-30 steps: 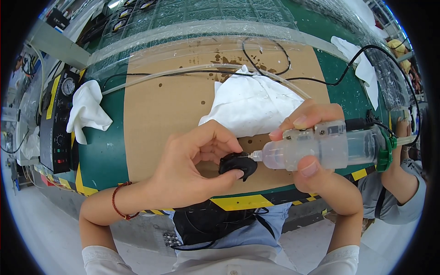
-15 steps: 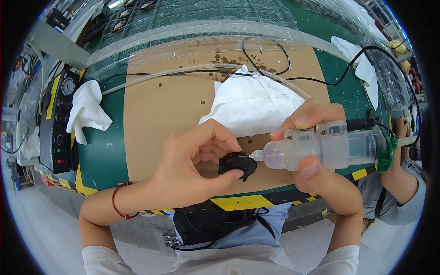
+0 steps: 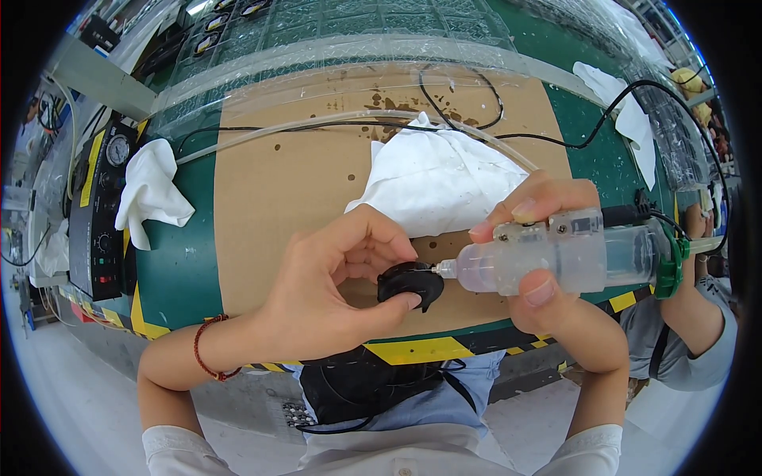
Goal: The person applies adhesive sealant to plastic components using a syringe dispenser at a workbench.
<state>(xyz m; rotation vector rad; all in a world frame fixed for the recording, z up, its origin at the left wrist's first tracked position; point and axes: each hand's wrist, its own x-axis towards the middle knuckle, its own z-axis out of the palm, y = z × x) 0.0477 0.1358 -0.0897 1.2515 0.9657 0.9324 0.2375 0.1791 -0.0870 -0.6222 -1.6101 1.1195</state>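
Observation:
Between the thumb and fingers of my left hand (image 3: 333, 282) is a small rounded black part (image 3: 410, 285), held up over the cardboard sheet (image 3: 278, 190). My right hand (image 3: 548, 254) grips a clear dispensing syringe (image 3: 524, 255) lying sideways, its needle pointing left. The needle tip meets the upper right edge of the black part; whether they touch I cannot tell. A green cap (image 3: 671, 262) closes the syringe's rear end, with a hose leading off right. Just beyond my hands lies a crumpled white cloth (image 3: 444, 178).
On the left stands a black dispenser box (image 3: 99, 214) with a gauge, a second white cloth (image 3: 155, 190) beside it. A black cable (image 3: 556, 143) and clear tube cross the far side. Clear plastic trays (image 3: 341, 28) stand behind. At the right, a co-worker's arm (image 3: 690, 309) shows.
Almost nothing differs. The black part and my left fingers have shifted very slightly, while the syringe stays at the part's edge.

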